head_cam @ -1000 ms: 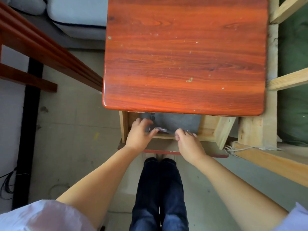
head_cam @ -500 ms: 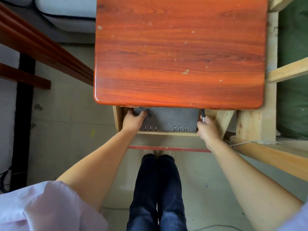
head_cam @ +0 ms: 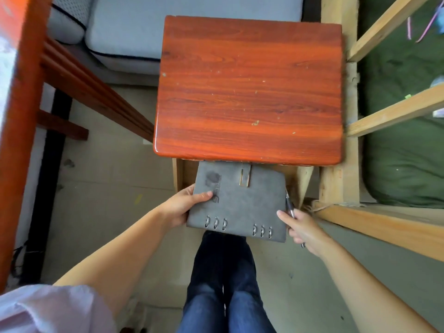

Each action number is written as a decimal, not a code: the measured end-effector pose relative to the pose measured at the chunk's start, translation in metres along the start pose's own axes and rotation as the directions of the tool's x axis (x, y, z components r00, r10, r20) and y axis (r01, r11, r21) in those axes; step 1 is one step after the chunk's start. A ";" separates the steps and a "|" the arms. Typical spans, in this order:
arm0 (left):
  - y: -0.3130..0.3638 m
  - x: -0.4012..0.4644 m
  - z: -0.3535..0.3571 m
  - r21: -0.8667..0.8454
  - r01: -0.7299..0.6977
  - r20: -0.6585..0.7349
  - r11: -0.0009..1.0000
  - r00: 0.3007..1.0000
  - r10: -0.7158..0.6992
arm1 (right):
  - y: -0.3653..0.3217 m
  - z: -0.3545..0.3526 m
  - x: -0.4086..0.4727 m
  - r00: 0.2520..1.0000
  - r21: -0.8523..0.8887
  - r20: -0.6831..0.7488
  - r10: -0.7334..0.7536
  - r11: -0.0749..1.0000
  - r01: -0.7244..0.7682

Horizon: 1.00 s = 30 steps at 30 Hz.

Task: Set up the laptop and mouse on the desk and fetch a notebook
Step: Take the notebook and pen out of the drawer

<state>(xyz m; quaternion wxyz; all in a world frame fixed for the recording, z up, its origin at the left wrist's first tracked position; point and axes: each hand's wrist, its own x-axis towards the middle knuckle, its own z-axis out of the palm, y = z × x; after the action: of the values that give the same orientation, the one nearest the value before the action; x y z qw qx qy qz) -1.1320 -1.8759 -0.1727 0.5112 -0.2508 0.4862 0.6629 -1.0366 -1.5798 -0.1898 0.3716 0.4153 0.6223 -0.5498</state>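
both hands' grip (head_cam: 186, 206) (head_cam: 303, 230) holds grey notebook (head_cam: 240, 203), embossed logo unreadable.

Desks showing: one desk (head_cam: 249, 92)
Notebooks showing: one notebook (head_cam: 240, 203)
Binder rings showing: six, in two groups of three
Pens showing: one pen (head_cam: 289, 205)
Hands showing: two, left hand (head_cam: 182, 207), right hand (head_cam: 304, 230)

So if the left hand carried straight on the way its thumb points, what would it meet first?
The left hand already grips the grey notebook, thumb pointing right across its cover. Further that way comes the pen in the right hand, though depth is unclear.
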 end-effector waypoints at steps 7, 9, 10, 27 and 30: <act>-0.011 -0.033 -0.030 0.192 0.137 0.204 0.972 0.963 -0.176 | 0.040 -0.004 -0.016 0.950 -0.050 -0.305 0.067 0.995 -0.086; -0.020 -0.030 -0.025 0.426 0.080 0.185 0.901 0.967 -0.173 | 0.036 0.007 -0.008 0.964 -0.004 -0.239 0.115 0.993 -0.120; -0.026 -0.026 -0.020 0.607 0.034 0.156 0.794 0.975 -0.161 | 0.033 0.014 -0.002 0.970 0.058 -0.195 0.143 0.989 -0.134; -0.046 0.011 0.003 0.940 -0.170 0.115 0.295 0.974 0.195 | -0.023 0.049 -0.008 0.934 0.897 -0.139 0.328 0.442 -0.022; -0.031 0.002 0.010 0.908 -0.244 0.153 0.341 0.950 0.272 | -0.042 0.046 -0.021 0.947 0.894 -0.160 0.277 0.448 0.021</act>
<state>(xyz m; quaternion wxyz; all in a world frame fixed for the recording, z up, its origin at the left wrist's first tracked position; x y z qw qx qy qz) -1.1025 -1.8663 -0.1827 0.4465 0.1449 0.8098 0.3519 -1.0668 -1.6294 -0.1604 0.0487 0.6676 0.2575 -0.6969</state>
